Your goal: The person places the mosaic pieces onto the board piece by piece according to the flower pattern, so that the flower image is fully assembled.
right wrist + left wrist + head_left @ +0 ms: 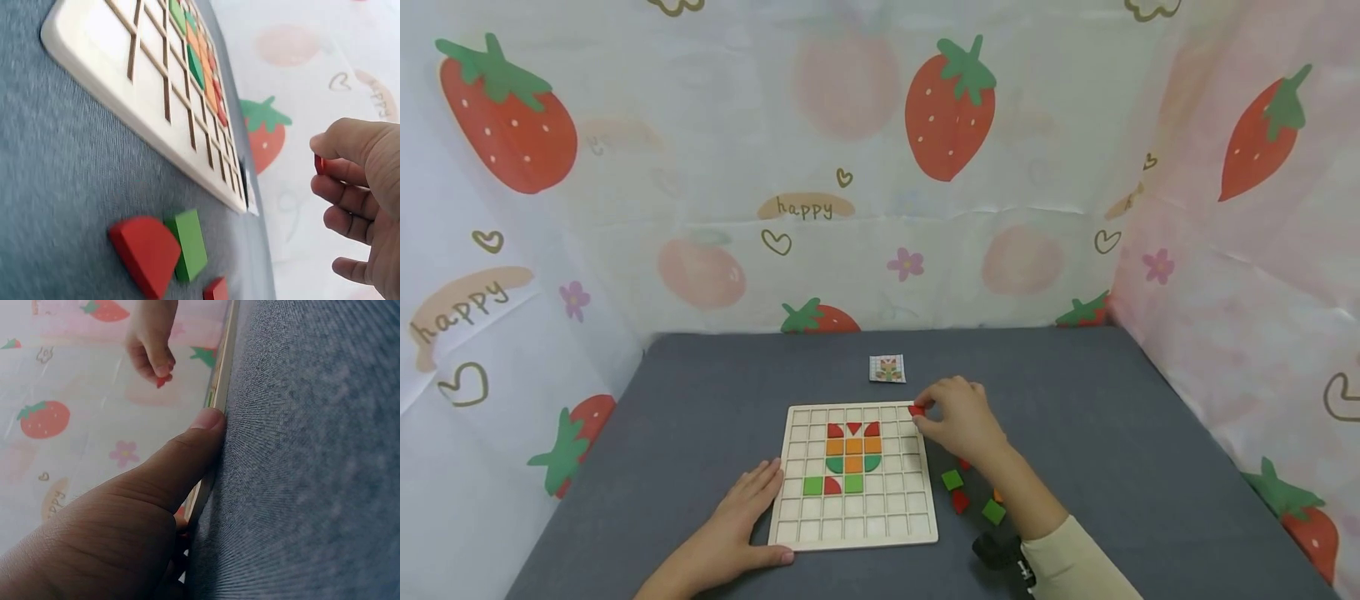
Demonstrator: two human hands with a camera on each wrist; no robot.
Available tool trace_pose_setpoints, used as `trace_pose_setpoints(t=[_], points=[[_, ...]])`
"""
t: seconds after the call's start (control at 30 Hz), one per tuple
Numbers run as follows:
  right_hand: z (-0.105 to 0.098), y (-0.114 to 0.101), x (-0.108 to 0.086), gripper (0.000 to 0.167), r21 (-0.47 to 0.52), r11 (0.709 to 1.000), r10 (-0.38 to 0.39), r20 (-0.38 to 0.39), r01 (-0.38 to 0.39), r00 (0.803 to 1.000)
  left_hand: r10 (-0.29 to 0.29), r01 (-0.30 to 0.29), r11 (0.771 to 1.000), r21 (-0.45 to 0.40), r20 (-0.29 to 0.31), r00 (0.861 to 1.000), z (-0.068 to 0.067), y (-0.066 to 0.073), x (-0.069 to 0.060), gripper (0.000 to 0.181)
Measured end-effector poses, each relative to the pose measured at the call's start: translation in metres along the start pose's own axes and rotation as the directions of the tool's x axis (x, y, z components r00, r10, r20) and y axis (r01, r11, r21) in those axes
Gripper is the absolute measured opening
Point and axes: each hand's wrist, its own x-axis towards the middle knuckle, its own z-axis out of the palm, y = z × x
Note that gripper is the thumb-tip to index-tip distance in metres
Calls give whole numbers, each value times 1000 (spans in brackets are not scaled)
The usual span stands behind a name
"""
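A pale wooden grid board (797, 529) lies on the grey table, with red, orange and green pieces in some of its squares. My right hand (962, 421) pinches a small red piece (915, 410) between thumb and fingertips over the board's top right corner; in the right wrist view the red piece (319, 165) is seen edge-on, clear of the board (144, 128). At the board's left edge rests my left hand (733, 525), fingers along the side and thumb at the bottom corner. In the left wrist view the thumb (181, 456) touches the board's edge.
Loose pieces lie right of the board, among them a green square (952, 479), a red piece (960, 501) and another green square (993, 512). A small picture card (887, 368) lies behind the board. Near my right sleeve is a black object (996, 552). Patterned cloth (880, 275) surrounds the table.
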Motion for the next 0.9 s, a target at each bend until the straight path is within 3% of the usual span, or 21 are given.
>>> trace_pose_setpoints(t=[0.2,0.9], points=[[2,-14,-1,16,12,999,-36,5,36,999,29,-29,999,15,-23,999,1,0,-1,117],[24,-72,-9,11,68,976,-208,30,206,978,29,-29,999,32,-18,999,1,-3,-1,118]])
